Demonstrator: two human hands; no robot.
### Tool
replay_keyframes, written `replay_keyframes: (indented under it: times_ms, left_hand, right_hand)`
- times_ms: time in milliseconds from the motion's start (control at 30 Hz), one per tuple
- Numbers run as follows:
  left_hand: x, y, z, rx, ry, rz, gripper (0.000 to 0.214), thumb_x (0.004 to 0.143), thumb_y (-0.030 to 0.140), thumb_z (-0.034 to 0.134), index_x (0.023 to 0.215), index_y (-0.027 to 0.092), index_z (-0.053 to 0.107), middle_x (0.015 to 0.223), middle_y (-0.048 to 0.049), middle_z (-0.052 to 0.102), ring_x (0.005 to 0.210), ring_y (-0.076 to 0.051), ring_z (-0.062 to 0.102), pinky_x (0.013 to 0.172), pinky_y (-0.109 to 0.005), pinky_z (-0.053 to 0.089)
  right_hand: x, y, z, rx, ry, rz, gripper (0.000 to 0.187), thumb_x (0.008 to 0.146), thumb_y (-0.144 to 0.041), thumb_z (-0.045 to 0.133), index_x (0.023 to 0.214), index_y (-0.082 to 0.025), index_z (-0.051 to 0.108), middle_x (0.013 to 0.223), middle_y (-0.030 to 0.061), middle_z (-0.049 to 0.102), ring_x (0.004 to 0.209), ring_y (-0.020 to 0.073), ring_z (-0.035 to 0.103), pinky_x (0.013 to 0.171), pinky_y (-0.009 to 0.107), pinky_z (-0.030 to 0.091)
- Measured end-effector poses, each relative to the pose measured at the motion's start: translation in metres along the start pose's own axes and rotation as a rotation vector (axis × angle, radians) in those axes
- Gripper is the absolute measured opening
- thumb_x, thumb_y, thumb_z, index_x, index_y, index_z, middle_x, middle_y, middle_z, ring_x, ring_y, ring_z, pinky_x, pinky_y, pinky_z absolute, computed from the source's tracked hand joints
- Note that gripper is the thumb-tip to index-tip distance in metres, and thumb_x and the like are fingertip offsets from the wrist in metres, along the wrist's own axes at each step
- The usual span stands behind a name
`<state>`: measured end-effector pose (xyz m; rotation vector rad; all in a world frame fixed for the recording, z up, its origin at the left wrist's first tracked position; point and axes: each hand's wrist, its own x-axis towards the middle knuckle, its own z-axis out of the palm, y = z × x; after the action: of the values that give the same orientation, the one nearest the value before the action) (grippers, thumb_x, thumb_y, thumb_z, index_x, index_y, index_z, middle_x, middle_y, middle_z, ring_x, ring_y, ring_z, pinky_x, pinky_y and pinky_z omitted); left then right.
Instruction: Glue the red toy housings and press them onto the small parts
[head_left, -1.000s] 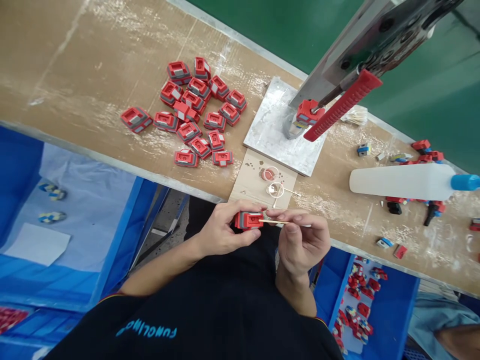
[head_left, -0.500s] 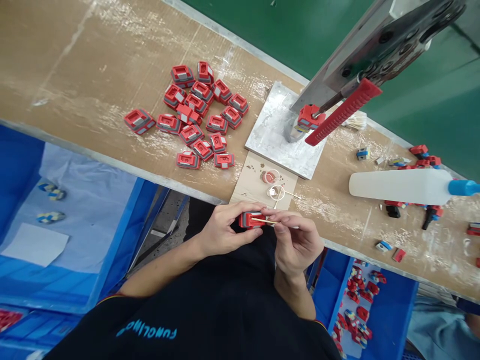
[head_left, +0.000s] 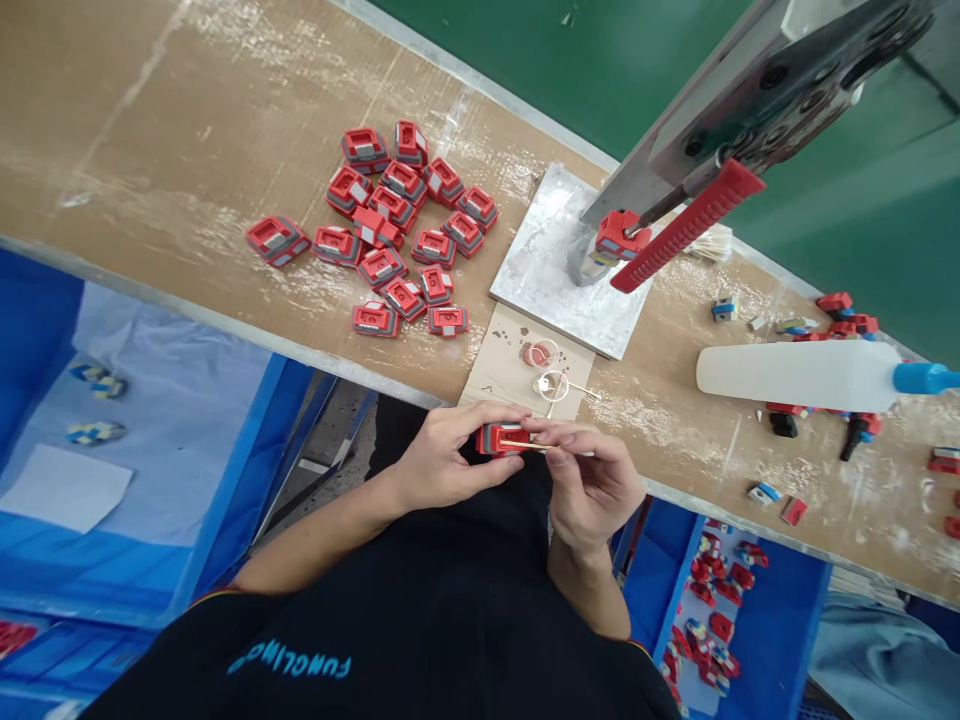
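Observation:
My left hand (head_left: 442,455) is closed around a red and grey plastic part (head_left: 491,438) at the table's front edge, thumb below and fingers above. Pinched in my right hand (head_left: 596,485) is a thin wooden stick (head_left: 525,445), its tip resting over the recess of that part. Just beyond the hands, a small cup with red contents (head_left: 540,353) and a small cup with white contents (head_left: 550,386) stand on a stained board (head_left: 495,370). Another thin stick leans out of the white one.
Several red and grey parts (head_left: 390,208) lie to the left. A lever clamp with a red handle (head_left: 690,225) rises from a metal plate (head_left: 536,235). A white bottle (head_left: 795,373) lies at right among small parts. Blue bins (head_left: 784,620) stand below the table.
The stick's tip has shifted slightly left and down over the red part. Both hands keep their hold, and the view has moved a little.

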<state>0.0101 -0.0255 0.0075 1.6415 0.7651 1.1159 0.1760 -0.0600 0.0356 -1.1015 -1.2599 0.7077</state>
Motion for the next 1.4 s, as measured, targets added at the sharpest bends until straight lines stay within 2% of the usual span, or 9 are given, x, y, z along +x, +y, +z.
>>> replay_keyframes:
  times_ms: [167,367,533,867,1133,1300,1400]
  left_hand:
    - [0.001,-0.001,-0.001,0.011,-0.008,0.039,0.034,0.092,0.024,0.082,0.125,0.017,0.073,0.118,-0.0135,0.084,0.108,-0.023,0.082,0.099,-0.029,0.065]
    - [0.000,-0.001,-0.003,0.028,-0.015,0.030,0.035,0.092,0.023,0.081,0.125,0.017,0.073,0.119,-0.0137,0.083,0.109,-0.024,0.082,0.099,-0.031,0.066]
    - [0.000,0.001,-0.004,0.019,-0.037,0.020,0.037,0.091,0.020,0.082,0.126,0.018,0.073,0.120,-0.0136,0.083,0.110,-0.025,0.082,0.100,-0.031,0.065]
    - [0.000,0.002,-0.007,0.093,-0.043,0.038,0.034,0.092,0.019,0.080,0.125,0.017,0.073,0.118,-0.0129,0.084,0.108,-0.023,0.082,0.099,-0.030,0.066]
    - [0.002,0.005,-0.012,0.162,-0.067,0.040,0.034,0.093,0.018,0.078,0.126,0.018,0.072,0.119,-0.0122,0.083,0.109,-0.023,0.082,0.100,-0.030,0.065]
    - [0.004,0.003,-0.013,0.185,-0.079,0.033,0.033,0.093,0.016,0.078,0.126,0.018,0.072,0.118,-0.0116,0.083,0.107,-0.023,0.082,0.098,-0.030,0.066]
    - [0.005,0.000,-0.015,0.165,-0.063,-0.006,0.032,0.092,0.017,0.079,0.123,0.017,0.073,0.116,-0.0115,0.084,0.103,-0.022,0.083,0.096,-0.028,0.066]
  right_hand:
    - [0.001,0.000,0.000,-0.006,-0.002,-0.022,0.011,0.100,-0.016,0.071,0.105,-0.025,0.071,0.089,0.0017,0.081,0.086,0.0225,0.083,0.076,0.039,0.072]
    - [0.003,-0.003,-0.001,0.006,-0.051,-0.040,0.007,0.101,-0.017,0.069,0.104,-0.023,0.071,0.086,0.0021,0.079,0.085,0.0235,0.083,0.077,0.041,0.072]
    - [0.003,-0.001,0.000,-0.033,-0.040,-0.080,0.008,0.101,-0.015,0.069,0.103,-0.023,0.071,0.084,0.0014,0.078,0.081,0.0222,0.082,0.074,0.040,0.072]
    - [-0.002,0.002,0.000,-0.242,0.005,-0.312,0.020,0.098,-0.007,0.068,0.112,-0.020,0.072,0.088,0.0036,0.081,0.083,0.0232,0.083,0.072,0.040,0.074]
    - [-0.001,-0.002,-0.008,-0.441,-0.019,-0.401,0.025,0.095,0.000,0.069,0.112,-0.018,0.073,0.091,0.0048,0.082,0.088,0.0225,0.083,0.072,0.036,0.072]
    - [0.001,-0.002,-0.013,-0.449,-0.069,-0.356,0.025,0.094,-0.001,0.069,0.110,-0.019,0.072,0.092,0.0044,0.082,0.087,0.0223,0.083,0.073,0.037,0.071]
    - [0.009,0.002,-0.025,-0.356,0.006,-0.273,0.024,0.095,-0.003,0.069,0.109,-0.023,0.072,0.087,0.0012,0.080,0.082,0.0217,0.082,0.072,0.039,0.071]
